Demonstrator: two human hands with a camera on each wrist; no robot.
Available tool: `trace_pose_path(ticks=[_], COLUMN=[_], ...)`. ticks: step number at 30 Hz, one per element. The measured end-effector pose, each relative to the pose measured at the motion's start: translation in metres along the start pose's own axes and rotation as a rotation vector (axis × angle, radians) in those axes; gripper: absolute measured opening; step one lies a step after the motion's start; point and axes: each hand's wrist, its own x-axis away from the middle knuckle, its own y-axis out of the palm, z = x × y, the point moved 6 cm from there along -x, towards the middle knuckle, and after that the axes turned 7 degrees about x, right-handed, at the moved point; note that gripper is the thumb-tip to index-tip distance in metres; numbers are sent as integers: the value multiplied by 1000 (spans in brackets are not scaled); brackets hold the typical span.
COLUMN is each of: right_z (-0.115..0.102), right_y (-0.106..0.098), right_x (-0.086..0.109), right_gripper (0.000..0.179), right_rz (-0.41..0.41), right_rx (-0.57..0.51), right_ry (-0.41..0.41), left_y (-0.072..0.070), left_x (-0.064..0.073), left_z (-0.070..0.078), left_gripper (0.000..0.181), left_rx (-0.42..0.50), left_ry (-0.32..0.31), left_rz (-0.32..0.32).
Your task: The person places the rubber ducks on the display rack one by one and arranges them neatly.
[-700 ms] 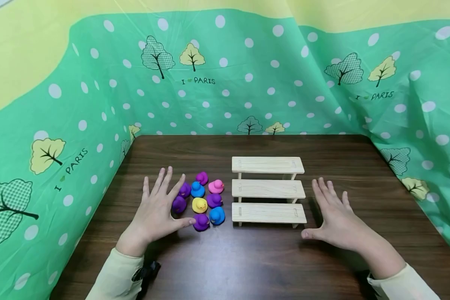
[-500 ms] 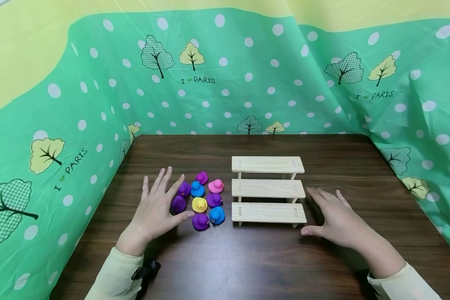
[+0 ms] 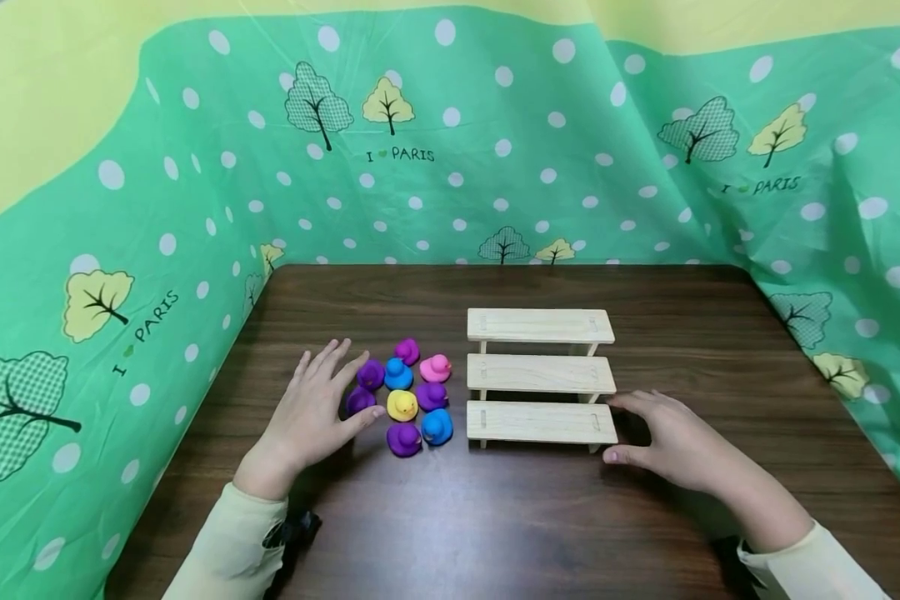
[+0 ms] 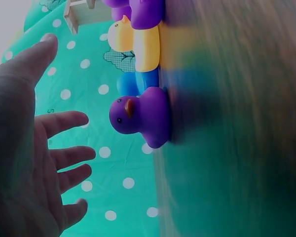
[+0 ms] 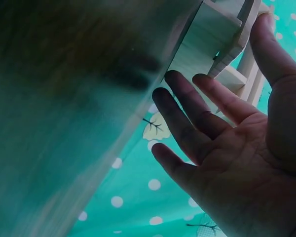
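Ducks (image 3: 402, 406) are sitting clustered on the surface (image 3: 465, 517), left of the wooden shelves (image 3: 542, 374). Beside them, the left hand (image 3: 307, 421) is staying wide, holding nothing. The right hand (image 3: 678, 446), also wide, is bringing its fingertips closer to the shelves' right end than before.

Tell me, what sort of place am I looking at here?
Probably a makeshift tabletop corner for play or demonstration, though the room beyond is out of view. A tree-printed cloth walls off the dark wood-grain table behind and at the sides, and small toy ducks cluster on top.
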Motion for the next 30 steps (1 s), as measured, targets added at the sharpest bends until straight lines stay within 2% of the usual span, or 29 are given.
trace_pose_path(ticks=[9,15,21,27,30], right_z=[-2,-2,0,2,2], right_y=[-1,-2,-1,1,1], right_x=[-4,-5,-6,-7,-8], right_gripper=[64,61,60,61,64], right_rz=[18,29,25,15,8], right_rx=[-5,-6,-4,-6,-13], right_ry=[-26,-34,-34,-16,-4], left_y=[3,5,2,5,8], left_x=[-2,-1,-2,-2,-3], left_z=[-10,-18,-21,-22,-23], left_gripper=[75,60,50,29,26], left_rx=[120,159,208,247,254], left_ry=[-57,-98,-79,-74,-60], left_rz=[-57,-51,-9,-13,-13])
